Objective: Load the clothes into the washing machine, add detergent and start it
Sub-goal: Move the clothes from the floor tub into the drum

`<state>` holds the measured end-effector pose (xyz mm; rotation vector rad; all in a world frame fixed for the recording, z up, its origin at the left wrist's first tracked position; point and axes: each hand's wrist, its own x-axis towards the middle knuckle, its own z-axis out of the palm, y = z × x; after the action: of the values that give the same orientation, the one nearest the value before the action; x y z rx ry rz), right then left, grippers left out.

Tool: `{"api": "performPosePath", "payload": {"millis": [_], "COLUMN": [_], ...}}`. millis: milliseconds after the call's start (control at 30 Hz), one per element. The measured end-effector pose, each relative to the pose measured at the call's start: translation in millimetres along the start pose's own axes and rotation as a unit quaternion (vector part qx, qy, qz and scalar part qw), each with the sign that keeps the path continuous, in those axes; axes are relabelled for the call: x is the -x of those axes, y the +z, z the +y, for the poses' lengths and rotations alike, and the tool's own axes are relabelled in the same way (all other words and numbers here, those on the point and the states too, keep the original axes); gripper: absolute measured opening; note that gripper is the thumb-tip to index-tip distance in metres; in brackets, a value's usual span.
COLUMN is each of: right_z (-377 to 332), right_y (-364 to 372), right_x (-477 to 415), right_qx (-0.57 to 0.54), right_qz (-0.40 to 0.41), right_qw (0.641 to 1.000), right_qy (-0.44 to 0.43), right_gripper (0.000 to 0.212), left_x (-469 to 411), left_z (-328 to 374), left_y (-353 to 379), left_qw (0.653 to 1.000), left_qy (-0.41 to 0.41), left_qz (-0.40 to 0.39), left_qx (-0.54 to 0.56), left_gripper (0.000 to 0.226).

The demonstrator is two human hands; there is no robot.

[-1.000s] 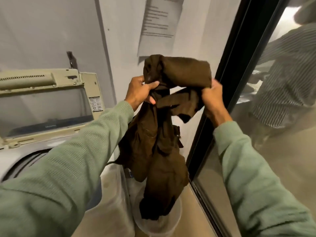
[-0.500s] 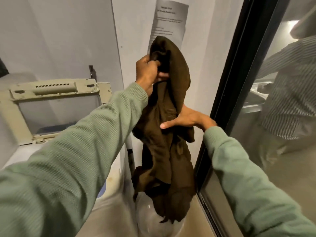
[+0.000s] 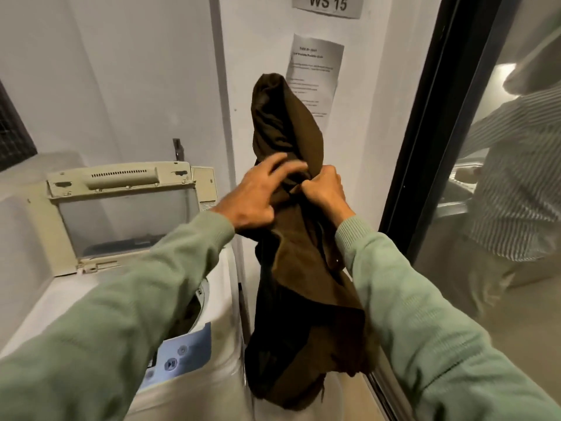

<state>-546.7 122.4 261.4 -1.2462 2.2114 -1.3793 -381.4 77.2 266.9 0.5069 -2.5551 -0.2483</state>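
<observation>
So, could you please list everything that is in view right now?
washing machine: one, white, lower left, lid raised
garment: one, dark brown, held up right of the washing machine
control panel: one, light blue, machine's front
notice: one, white, wall behind garment
sign: one, grey, top of wall
glass door: one, black frame, right
person in striped shirt: one, behind the glass
sleeves: two, green, foreground
left hand: one, touching the garment
right hand: one, gripping the garment

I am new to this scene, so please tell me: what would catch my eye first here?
A dark brown garment hangs at the centre, gripped by the right hand, with the left hand spread on it. At the left stands a washing machine with its lid raised.
</observation>
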Motion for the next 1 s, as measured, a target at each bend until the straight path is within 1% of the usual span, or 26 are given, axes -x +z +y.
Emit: {"api": "performPosePath", "payload": {"millis": [33,67,100,133,200,233,300,367,400,433,500,567,600,667,700,767,800,867,900,967,1000], "right_z": [-7.7,-14.0,-20.4,-25.3,-30.9,-32.0,-31.4,-29.9,-28.7,-27.5,-25.4,-21.9,-20.7,-17.1,-14.3,-8.8,-7.6,-7.1,-6.0,0.6,7.0], "right_y": [1.5,2.2,0.9,-1.6,-8.5,-12.2,-20.9,-27.8,-28.9,-29.9,-30.0,-31.0,-31.8,-34.5,-36.8,-43.4,-49.5,-65.4,-73.1,-85.9,-90.3], "right_x": [-1.0,-3.5,-4.5,-6.0,-9.4,-10.4,-11.4,-11.8,-11.8,-11.2,-8.2,-5.4,-2.6,1.5,1.6,1.3,1.7,7.8,11.8,17.9,20.6], "right_qx": [0.014,0.029,0.038,0.046,0.058,0.065,0.073,0.069,0.067,0.067,0.075,0.09,0.101,0.118,0.118,0.093,0.067,0.005,-0.018,-0.032,-0.031], "right_qz": [-0.002,-0.003,-0.004,-0.008,-0.016,-0.017,-0.018,-0.021,-0.02,-0.016,-0.013,-0.018,-0.022,-0.033,-0.04,-0.071,-0.088,-0.109,-0.105,-0.101,-0.122], "right_qw": [1.0,0.999,0.999,0.999,0.998,0.998,0.997,0.997,0.998,0.998,0.997,0.996,0.995,0.992,0.992,0.99,0.99,0.991,0.992,0.993,0.991], "right_qy": [-0.017,-0.026,-0.028,-0.025,-0.014,-0.008,-0.005,-0.006,-0.006,-0.005,0.001,0.005,0.006,-0.008,-0.026,-0.073,-0.086,-0.079,-0.071,-0.048,-0.036], "right_gripper": [0.042,0.035,0.032,0.035,0.051,0.058,0.063,0.063,0.063,0.064,0.065,0.066,0.066,0.06,0.053,0.037,0.035,0.048,0.056,0.069,0.074], "left_x": [10.3,20.1,28.7,35.6,46.4,51.4,59.7,65.0,65.1,62.7,50.7,35.6,27.5,12.2,4.3,-8.5,-14.4,-22.8,-25.7,-32.7,-35.9], "left_z": [-4.5,-6.2,-6.4,-4.9,-1.6,-1.5,-2.9,-8.5,-9.4,-7.8,3.2,23.5,33.5,49.0,54.1,62.2,64.0,62.6,59.7,52.7,49.7], "left_y": [3.8,7.0,9.0,9.8,13.7,17.8,31.0,46.9,52.0,55.8,61.8,61.2,58.8,54.1,52.8,48.9,47.3,41.9,38.9,34.0,32.2], "left_qw": [0.995,0.989,0.986,0.982,0.969,0.96,0.932,0.899,0.892,0.89,0.894,0.909,0.919,0.932,0.936,0.946,0.952,0.966,0.975,0.988,0.988], "left_qy": [0.025,0.037,0.053,0.08,0.154,0.191,0.242,0.25,0.24,0.229,0.217,0.191,0.17,0.132,0.13,0.127,0.125,0.096,0.067,-0.007,-0.048], "left_qz": [-0.022,-0.032,-0.027,-0.01,0.016,0.012,-0.032,-0.046,-0.034,-0.013,0.023,0.032,0.021,-0.004,-0.008,0.001,0.014,0.03,0.041,0.089,0.116], "left_qx": [-0.09,-0.138,-0.158,-0.17,-0.192,-0.204,-0.269,-0.356,-0.383,-0.393,-0.392,-0.369,-0.354,-0.337,-0.327,-0.299,-0.281,-0.237,-0.209,-0.129,-0.091], "left_gripper": [0.101,0.102,0.099,0.093,0.077,0.074,0.082,0.093,0.092,0.087,0.066,0.048,0.045,0.046,0.047,0.049,0.051,0.05,0.048,0.042,0.042]}}
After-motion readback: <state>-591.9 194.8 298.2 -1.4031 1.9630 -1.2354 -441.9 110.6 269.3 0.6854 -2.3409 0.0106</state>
